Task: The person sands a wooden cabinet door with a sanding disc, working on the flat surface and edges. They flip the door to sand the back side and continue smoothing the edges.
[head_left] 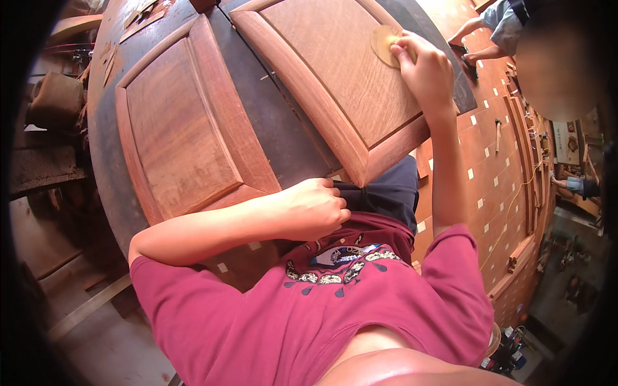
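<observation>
At the 1 o'clock position of the head view, the right hand [421, 67] lies palm-down on a reddish-brown wooden panel [335, 77], with the fingers pressed together and curled onto a round tan sanding disc [383, 44]. The disc lies flat on the recessed centre field of this panel, close to its far right edge, and the fingertips cover the disc's near right part. The right forearm runs from the hand down toward 5 o'clock, crossing the raised frame moulding of the panel. This panel is tilted, with its nearest corner pointing toward the centre of the view. Near the centre, slightly toward 6 o'clock, the left hand [315, 209] is closed into a loose fist with the fingers curled under; whether it grips anything cannot be told. The fist sits at the near edge of the dark workbench [283, 122], just beside the near corner of a second wooden panel [183, 128], which occupies the 10 o'clock area and lies flat on the same bench. A dark strip of bench surface separates the two panels, so they are apart. The person's magenta shirt [290, 321] with a beaded ornament fills the 6 o'clock area, and dark shorts [389, 193] show just past the fist. At 3 o'clock, a red tiled floor [496, 167] with small pale insets extends to the right. At 1 to 2 o'clock, beyond the bench, another person's arm [473, 29] reaches down toward the floor.
</observation>
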Motion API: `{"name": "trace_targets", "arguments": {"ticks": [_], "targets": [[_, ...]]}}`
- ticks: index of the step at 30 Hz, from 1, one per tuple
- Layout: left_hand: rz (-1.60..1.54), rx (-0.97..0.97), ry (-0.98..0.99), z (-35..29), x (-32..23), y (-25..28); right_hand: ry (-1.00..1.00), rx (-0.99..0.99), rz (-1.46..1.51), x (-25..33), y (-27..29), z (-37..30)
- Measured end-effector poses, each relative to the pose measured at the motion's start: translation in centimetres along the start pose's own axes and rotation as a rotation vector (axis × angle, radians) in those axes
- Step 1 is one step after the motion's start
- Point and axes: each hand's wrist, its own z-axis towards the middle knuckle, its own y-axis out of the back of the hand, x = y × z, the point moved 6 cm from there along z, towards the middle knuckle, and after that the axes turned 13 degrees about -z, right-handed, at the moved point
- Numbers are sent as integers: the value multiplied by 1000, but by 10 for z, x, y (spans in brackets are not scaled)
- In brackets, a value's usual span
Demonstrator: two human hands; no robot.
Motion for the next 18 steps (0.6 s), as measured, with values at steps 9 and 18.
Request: {"name": "trace_targets", "arguments": {"ticks": [9,18], "targets": [[-14,10,-15,-1,-1,0,413,-17,226,71,9,-43],[-2,6,-21,-4,0,-3,493,30,297,89,3,-32]]}}
